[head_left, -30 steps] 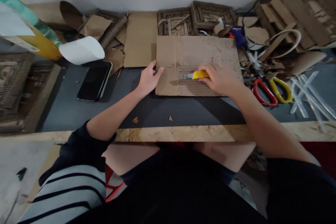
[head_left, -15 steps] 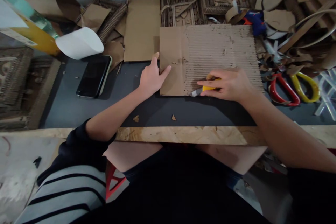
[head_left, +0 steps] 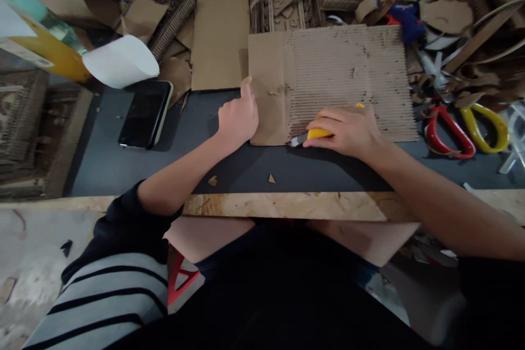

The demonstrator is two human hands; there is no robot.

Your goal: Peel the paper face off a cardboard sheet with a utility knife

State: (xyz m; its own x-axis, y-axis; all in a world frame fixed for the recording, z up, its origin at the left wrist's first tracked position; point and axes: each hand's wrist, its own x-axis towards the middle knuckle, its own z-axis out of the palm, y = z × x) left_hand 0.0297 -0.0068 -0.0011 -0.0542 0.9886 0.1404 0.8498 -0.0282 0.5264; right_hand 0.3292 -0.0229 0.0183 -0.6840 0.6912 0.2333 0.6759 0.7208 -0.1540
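A sheet of corrugated cardboard lies on the dark work surface, its ridges bared except for a smooth strip at the left. My right hand is closed around a yellow utility knife. The blade tip is at the sheet's near edge, where the ridges meet the smooth strip. At the sheet's left edge is my left hand, one finger stretched out against the cardboard and the others curled. It grips nothing that I can see, and part of it is hidden from view.
Left of my hands lie a phone and a white roll. A plain cardboard piece and ridged cardboard frames stand behind. To the right are red-handled and yellow-handled tools and a blue glue gun.
My right hand has drawn the knife left along the sheet's near edge. My left thumb, stretched over the cardboard before, is now tucked in. The view has shifted slightly.
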